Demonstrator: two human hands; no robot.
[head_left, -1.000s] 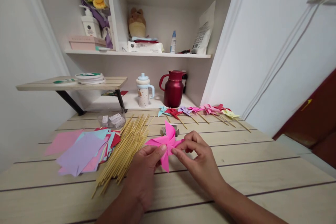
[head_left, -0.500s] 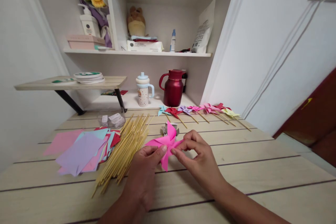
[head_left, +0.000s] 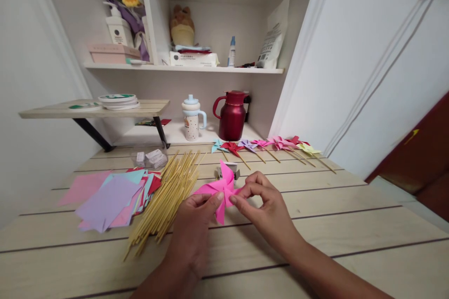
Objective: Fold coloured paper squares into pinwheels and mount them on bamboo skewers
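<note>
A bright pink paper pinwheel (head_left: 226, 190) is held just above the wooden table, its folded blades spread out. My left hand (head_left: 198, 215) pinches it on the left near the centre, thumb on top. On the other side, my right hand (head_left: 264, 201) grips the right blade between thumb and fingertips. No stick shows on this pinwheel. Right behind it stands a small open metallic box (head_left: 235, 170), partly covered by the top blade. Thin wooden sticks (head_left: 164, 201) lie in a loose heap by my left hand.
Left of the sticks lies a pile of coloured paper sheets (head_left: 105, 198), with a clear container of small white boxes (head_left: 151, 158) behind. Several finished pinwheels on sticks (head_left: 249, 146) line the table's back. A cup (head_left: 191, 121) and a red jug (head_left: 232, 117) stand behind them.
Both hands keep their grip on the pink pinwheel, which has barely shifted. The whole view has moved very slightly.
</note>
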